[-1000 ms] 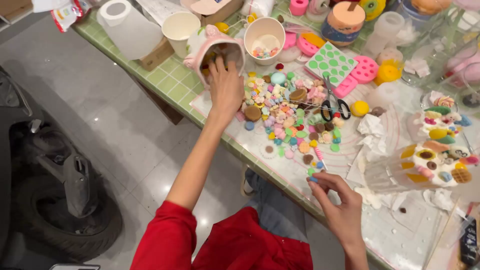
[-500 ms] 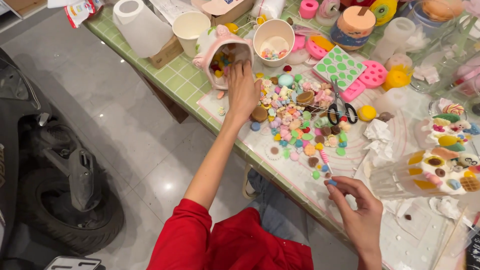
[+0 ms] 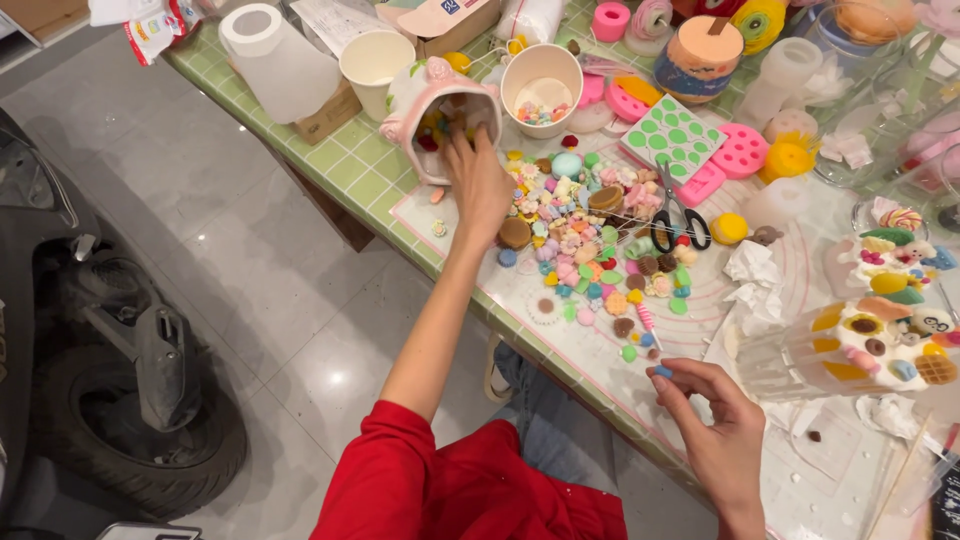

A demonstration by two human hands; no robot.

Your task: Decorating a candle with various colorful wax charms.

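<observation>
I see my left hand (image 3: 478, 185) stretched out, open fingers inside the tipped pink jar (image 3: 432, 108) near the table's (image 3: 350, 170) left edge, while my right hand (image 3: 715, 430) pinches a blue bead (image 3: 663, 371) by the near edge.

Green-tiled worktop (image 3: 345, 165) under a clear mat (image 3: 600, 350); scattered pastel charms (image 3: 590, 245), black-handled scissors (image 3: 675, 215), paper cups (image 3: 372, 62), green mould (image 3: 672, 135), crumpled tissue (image 3: 752, 275) lying directly on top.

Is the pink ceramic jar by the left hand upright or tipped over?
Tipped: the pink ceramic jar lies sideways, its mouth facing the left hand, whose fingers reach inside.
</observation>
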